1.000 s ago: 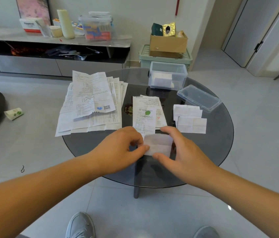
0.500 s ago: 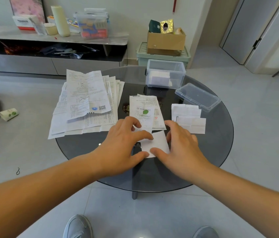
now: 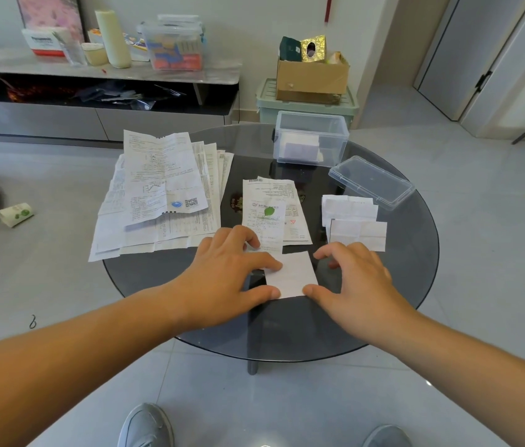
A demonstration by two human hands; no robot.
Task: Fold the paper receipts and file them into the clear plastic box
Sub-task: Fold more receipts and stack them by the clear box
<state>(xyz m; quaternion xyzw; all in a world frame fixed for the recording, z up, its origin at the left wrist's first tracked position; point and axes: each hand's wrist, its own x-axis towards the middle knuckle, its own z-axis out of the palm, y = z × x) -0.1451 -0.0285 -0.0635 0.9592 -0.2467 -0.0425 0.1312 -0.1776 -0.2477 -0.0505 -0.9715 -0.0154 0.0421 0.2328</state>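
Head camera, looking down: my left hand [image 3: 222, 279] presses a small folded receipt [image 3: 293, 275] flat on the dark glass tabletop [image 3: 409, 272]. The forefinger lies across the receipt's left edge and the thumb sits at its near left corner. My right hand [image 3: 357, 285] arches just beside it with the fingers spread and loosely bent. It holds nothing, and its thumb tip touches the receipt's near right corner. Just beyond my hands lie two overlapping printed receipts [image 3: 270, 208], unfolded. To their left, a broad fanned stack of long receipts [image 3: 164, 195] overhangs the tabletop's edge. To the right, two folded slips [image 3: 354, 221] overlap, close to the loose clear lid [image 3: 370, 182]. The clear plastic box [image 3: 311, 138] stands uncovered at the tabletop's far side, with pale folded paper inside.
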